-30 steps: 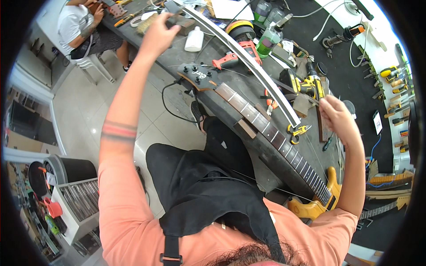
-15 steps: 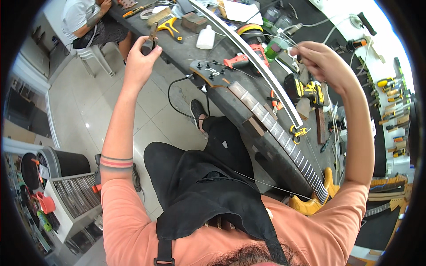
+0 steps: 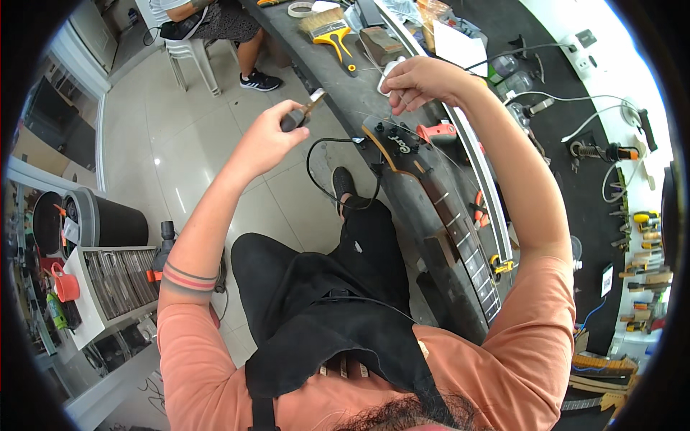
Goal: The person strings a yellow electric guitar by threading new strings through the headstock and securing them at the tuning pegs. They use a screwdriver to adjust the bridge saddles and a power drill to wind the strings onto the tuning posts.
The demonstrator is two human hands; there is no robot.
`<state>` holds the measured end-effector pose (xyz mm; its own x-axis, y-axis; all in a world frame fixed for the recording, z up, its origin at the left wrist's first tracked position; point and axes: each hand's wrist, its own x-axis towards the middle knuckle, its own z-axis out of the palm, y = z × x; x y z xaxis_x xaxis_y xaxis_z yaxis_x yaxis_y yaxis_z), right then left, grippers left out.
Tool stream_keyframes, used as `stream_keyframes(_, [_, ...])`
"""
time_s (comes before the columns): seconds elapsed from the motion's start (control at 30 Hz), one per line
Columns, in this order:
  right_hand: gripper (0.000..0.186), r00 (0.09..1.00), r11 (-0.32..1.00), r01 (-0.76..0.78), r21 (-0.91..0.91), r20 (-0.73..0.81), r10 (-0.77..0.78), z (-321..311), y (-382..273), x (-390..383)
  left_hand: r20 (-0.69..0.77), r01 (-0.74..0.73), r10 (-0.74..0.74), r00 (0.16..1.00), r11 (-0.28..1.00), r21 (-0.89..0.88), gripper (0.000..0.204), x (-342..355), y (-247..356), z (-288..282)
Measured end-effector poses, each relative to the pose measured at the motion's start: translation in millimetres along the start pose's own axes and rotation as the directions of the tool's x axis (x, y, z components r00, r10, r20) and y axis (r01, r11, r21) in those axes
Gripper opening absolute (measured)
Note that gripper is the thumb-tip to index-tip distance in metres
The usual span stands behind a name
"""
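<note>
My left hand grips a small dark-handled tool with a metal end, held up beside the bench edge. My right hand, fingers curled, pinches what looks like a thin wire over the bench, partly covering a white bottle. Below it lies a guitar headstock with black tuners, its fretted neck running toward me along the bench. A long white straightedge lies alongside, near red-handled pliers and a red power tool.
A yellow brush and a wooden block lie on the dark bench. Another person's leg shows by a white chair. Hand tools line the right wall; a bin and drawer unit stand left.
My right hand has moved leftward across the bench, and my left hand has shifted right and down, away from the bench top. The view has shifted, cutting off more of the other person.
</note>
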<state>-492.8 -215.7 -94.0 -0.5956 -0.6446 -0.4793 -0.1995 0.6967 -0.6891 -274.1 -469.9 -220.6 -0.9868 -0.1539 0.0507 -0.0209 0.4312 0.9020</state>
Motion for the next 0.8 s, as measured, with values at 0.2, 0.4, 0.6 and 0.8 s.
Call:
stream_keyframes(0.2, [0.028,0.997,0.996,0.055,-0.065,0.050,-0.052,-1,-13,49,0.087,-0.003,-0.009,0.996,0.990,0.138,0.043,28,20,-3])
stream_keyframes(0.4, [0.026,0.992,0.972,0.117,-0.205,0.067,-0.105,0,-24,71,0.142,-0.012,-0.016,0.990,0.980,0.197,0.045,59,19,0])
stream_keyframes(0.6, [0.025,0.985,0.945,0.169,-0.280,0.069,-0.156,-9,-23,86,0.197,0.025,-0.078,0.977,0.965,0.261,0.047,82,16,3])
stream_keyframes(0.8, [0.024,0.975,0.914,0.214,-0.346,0.127,-0.181,-14,-27,96,0.219,-0.007,-0.057,0.974,0.960,0.280,0.053,93,23,5])
